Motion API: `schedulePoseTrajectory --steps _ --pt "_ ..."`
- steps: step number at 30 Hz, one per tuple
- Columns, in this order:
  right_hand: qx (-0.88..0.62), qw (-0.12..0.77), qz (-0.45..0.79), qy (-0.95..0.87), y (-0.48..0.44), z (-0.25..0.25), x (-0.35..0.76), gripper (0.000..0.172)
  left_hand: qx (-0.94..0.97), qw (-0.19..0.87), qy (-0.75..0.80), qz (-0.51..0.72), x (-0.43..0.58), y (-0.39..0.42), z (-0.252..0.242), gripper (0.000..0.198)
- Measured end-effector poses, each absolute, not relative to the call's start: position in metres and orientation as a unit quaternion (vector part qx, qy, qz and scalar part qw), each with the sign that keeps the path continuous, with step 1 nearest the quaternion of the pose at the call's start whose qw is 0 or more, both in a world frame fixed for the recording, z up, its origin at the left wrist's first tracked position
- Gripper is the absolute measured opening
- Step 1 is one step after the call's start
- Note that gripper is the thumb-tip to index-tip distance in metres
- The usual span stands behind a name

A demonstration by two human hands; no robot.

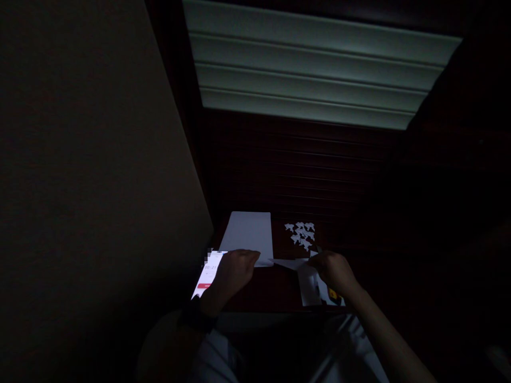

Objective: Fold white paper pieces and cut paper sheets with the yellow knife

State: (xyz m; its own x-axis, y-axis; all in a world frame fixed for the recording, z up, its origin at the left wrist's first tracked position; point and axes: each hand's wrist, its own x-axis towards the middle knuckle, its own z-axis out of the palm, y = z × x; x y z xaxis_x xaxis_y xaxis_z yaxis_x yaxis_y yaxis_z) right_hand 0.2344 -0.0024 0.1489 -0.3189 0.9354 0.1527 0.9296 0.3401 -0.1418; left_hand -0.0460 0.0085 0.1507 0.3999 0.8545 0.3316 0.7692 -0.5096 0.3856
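Note:
The scene is very dark. My left hand (235, 271) is closed in a pinch at the near edge of a stack of white paper (248, 231) and seems to hold the left end of a thin white paper strip (289, 263). My right hand (334, 270) is closed on the strip's right end, with something yellow and black (333, 294) beneath it, perhaps a tool handle. Behind the hands lies a cluster of several small white paper cut-outs (301, 234) on the dark table (271, 290).
A lit phone screen (207, 276) with red marks lies at the table's left edge, under my left wrist. More white paper (309, 287) sits under my right hand. A plain wall rises on the left, and a partly lowered blind (311, 80) covers the window behind.

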Motion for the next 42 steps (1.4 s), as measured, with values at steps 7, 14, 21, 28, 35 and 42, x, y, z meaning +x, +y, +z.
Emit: schedulePoseTrajectory --steps 7,14,21,28,35,42 --pt "-0.539 0.084 0.010 -0.838 -0.006 0.154 0.200 0.024 0.865 0.079 0.422 0.259 -0.013 -0.003 0.151 0.027" --pt "-0.518 0.111 0.035 -0.848 -0.011 0.157 0.190 0.024 0.880 0.055 0.438 0.174 -0.007 -0.001 0.147 0.025" --pt "-0.479 0.120 0.021 -0.870 -0.011 0.154 0.183 0.030 0.887 0.053 0.422 0.180 -0.004 -0.003 0.152 0.029" --pt "-0.480 0.098 -0.012 -0.872 -0.013 0.154 0.198 0.024 0.881 0.049 0.433 0.184 -0.013 0.000 0.153 0.031" --pt "-0.483 0.065 -0.020 -0.873 -0.016 0.146 0.221 0.022 0.887 0.021 0.435 0.153 -0.020 0.005 0.150 0.030" --pt "-0.535 0.062 -0.043 -0.842 -0.013 0.145 0.258 0.024 0.879 -0.007 0.453 0.146 -0.027 0.009 0.155 0.026"
